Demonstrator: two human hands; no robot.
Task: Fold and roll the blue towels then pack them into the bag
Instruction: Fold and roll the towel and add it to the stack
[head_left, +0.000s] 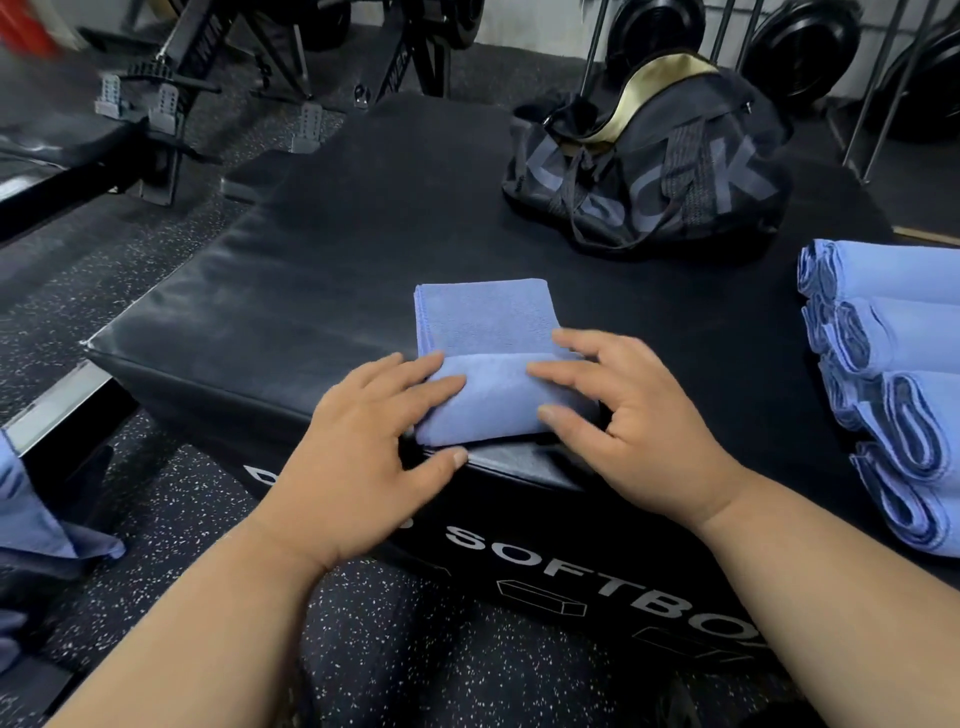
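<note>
Both the left hand (358, 441) and right hand (618, 415) curl round the soft, floppy blue towel (488, 358) in mid-frame, best held at the roll's two ends.

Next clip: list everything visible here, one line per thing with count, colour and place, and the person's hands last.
folded towel: one, blue, near edge of the box, its near end rolled over
rolled towels: four in view, blue, in a row at the right edge of the box
bag: one, black with pale lining, open, far right on the box
box: one, black, padded, with white lettering on its front
cloth: blue, low at the left edge, only partly in view
weight plates: black, on a rack behind the bag, count unclear
left hand: on the left end of the roll, fingers on top
right hand: on the right end of the roll, fingers on top
</note>
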